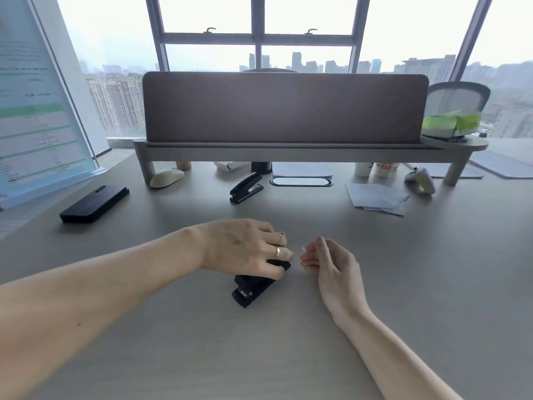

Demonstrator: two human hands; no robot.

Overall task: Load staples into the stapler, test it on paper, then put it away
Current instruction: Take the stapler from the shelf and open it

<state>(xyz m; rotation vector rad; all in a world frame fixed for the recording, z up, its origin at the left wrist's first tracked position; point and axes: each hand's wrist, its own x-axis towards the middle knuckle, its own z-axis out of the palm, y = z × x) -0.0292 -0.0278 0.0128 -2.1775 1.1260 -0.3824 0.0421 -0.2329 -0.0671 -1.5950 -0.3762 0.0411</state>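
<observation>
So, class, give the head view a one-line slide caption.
Left hand presses a black stapler on the desk; right hand waits beside.

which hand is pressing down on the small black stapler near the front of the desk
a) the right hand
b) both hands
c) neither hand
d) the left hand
d: the left hand lies on top of the small black stapler, while the right hand rests curled on the desk beside it, not touching it.
</observation>
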